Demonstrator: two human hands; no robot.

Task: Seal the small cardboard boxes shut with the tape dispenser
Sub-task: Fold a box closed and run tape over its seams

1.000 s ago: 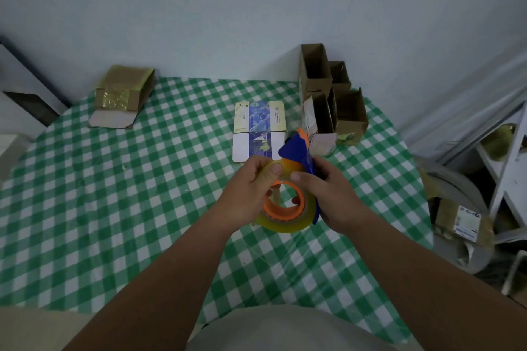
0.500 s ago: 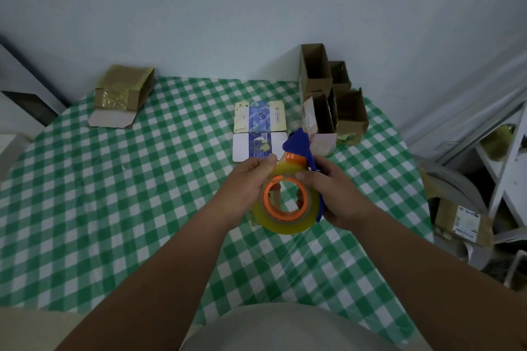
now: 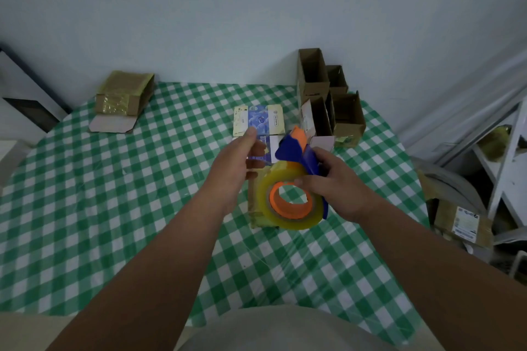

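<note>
My right hand [image 3: 333,188] grips the tape dispenser [image 3: 293,151], blue with an orange core, holding it above the table's middle. Its yellowish tape roll [image 3: 288,202] faces me. Just left of the roll, my left hand [image 3: 236,162] is off the dispenser, thumb raised and fingers loosely extended, with nothing plainly gripped. Directly under the roll lies a brownish, tape-coloured shape [image 3: 256,202]; I cannot tell whether it is a small box or pulled tape. Several open brown cardboard boxes [image 3: 346,111] stand at the back right. A flattened blue and white printed carton [image 3: 258,120] lies behind my hands.
A tape-covered cardboard box [image 3: 125,94] with an open flap lies at the back left of the green checked tablecloth [image 3: 114,194]. White shelving [image 3: 507,168] and a labelled box [image 3: 464,222] sit beyond the table's right edge. The wall runs close behind.
My left hand has let go of the tape roll and lifted up and to the left. The dispenser has tipped a little to the right in my right hand.
</note>
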